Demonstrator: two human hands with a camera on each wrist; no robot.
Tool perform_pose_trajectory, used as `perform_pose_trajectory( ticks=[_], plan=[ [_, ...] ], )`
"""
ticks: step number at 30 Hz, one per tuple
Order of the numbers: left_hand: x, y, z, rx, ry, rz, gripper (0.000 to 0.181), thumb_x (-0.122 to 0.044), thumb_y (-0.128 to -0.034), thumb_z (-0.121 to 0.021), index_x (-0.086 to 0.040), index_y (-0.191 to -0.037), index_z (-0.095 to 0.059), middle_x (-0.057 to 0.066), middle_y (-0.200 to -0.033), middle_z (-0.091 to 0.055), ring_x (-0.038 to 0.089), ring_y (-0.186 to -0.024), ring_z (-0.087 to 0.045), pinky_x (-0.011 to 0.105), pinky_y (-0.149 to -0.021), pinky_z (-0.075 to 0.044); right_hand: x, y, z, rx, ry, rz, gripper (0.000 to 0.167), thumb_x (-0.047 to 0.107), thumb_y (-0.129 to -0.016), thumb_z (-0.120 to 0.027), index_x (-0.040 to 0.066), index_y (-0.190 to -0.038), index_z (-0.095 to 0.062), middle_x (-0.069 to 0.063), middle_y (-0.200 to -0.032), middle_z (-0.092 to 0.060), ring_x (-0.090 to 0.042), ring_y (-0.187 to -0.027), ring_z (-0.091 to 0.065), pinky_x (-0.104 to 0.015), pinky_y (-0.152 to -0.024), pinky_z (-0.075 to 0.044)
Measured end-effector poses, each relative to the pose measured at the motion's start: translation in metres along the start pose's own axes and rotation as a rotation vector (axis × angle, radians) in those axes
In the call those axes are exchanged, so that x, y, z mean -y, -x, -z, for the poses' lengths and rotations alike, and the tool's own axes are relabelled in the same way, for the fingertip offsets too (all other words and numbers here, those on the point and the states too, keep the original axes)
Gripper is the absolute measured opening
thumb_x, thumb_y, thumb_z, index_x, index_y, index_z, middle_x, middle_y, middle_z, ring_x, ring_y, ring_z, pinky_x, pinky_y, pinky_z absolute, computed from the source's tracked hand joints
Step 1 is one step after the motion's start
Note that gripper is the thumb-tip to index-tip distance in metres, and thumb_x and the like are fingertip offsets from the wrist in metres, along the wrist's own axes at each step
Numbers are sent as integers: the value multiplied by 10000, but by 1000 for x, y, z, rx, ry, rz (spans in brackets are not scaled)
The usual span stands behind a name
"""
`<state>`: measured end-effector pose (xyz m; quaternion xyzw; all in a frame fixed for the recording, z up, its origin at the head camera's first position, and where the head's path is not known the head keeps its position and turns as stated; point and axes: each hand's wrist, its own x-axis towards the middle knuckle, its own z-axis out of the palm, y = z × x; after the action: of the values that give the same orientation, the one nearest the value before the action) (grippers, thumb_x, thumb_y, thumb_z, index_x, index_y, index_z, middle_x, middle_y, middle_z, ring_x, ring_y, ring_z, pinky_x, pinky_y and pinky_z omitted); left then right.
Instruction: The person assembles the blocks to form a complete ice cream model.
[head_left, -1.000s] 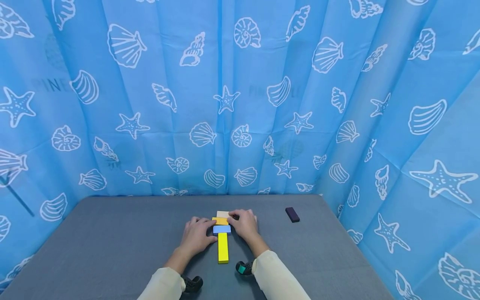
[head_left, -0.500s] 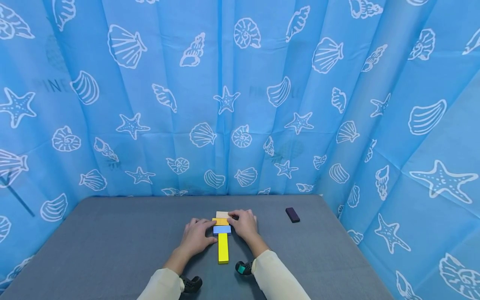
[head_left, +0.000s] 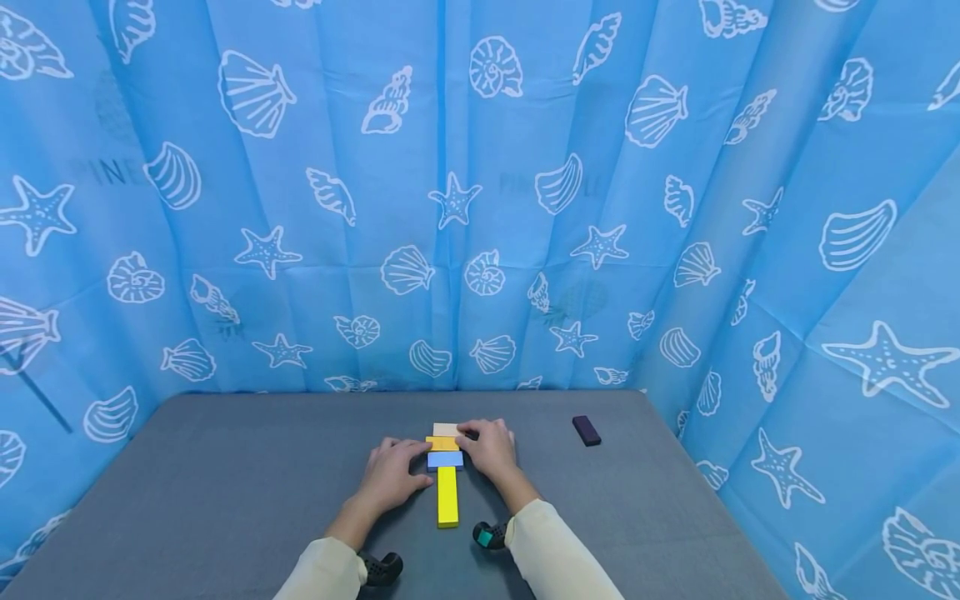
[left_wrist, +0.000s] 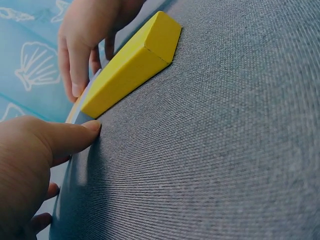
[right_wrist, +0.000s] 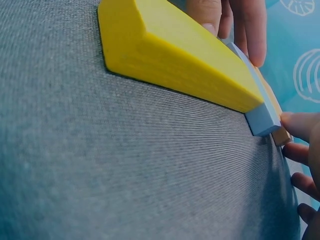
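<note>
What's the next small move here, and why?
Probably ease the right hand away from the orange block and reach for the dark block: it lies alone on the right, while the yellow block, blue block, orange and pale block follow one another closely.

yellow block (head_left: pixel 447 497): 1 | blue block (head_left: pixel 446 459): 1 | orange block (head_left: pixel 442 443): 1 | cream block (head_left: pixel 447 430): 1 | dark block (head_left: pixel 587 431): 1 | hands (head_left: pixel 390 474) (head_left: pixel 491 451): 2

On a blue fabric curtain printed with white shells and starfish (head_left: pixel 405 200), the faint grey capitals "PINE" (head_left: pixel 107 172) can be read at the far left. Right of centre, a paler word (head_left: pixel 551 184) is printed; only "PIN" and "LE" can be made out.
</note>
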<state>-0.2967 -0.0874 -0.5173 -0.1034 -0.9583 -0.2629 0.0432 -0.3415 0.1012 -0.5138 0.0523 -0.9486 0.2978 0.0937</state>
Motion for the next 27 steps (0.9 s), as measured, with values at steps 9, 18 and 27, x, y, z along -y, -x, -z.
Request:
perform_pose_trajectory(
  ticks=[9,18,27],
  plan=[
    [-1,1,1,3,3,-5,569,-309,-782,-823,-198,-1308,-636,16,-1259,-620,265,-1126,-462,496,-936,-394,-4,3,1,5,-19,40,259,312,-897,-712,222,-1139,-735,10,-1107,-686,-192,-948,-474,-390,-806,-370],
    [2,2,1,12,5,-29,556,-302,-782,-821,-202,-1298,-641,5,-1266,-617,259,-1130,-468,499,-932,-398,-10,13,5,-5,-85,112,208,242,-892,-725,205,-1095,-750,52,-1039,-696,-164,-916,-483,-384,-822,-401],
    [5,2,0,20,17,-19,566,-308,-781,-822,-214,-1307,-635,0,-1287,-606,265,-1155,-457,509,-950,-394,-11,20,8,48,-110,109,233,268,-900,-713,206,-1122,-743,40,-1073,-681,-169,-936,-477,-385,-809,-415]
  ],
)
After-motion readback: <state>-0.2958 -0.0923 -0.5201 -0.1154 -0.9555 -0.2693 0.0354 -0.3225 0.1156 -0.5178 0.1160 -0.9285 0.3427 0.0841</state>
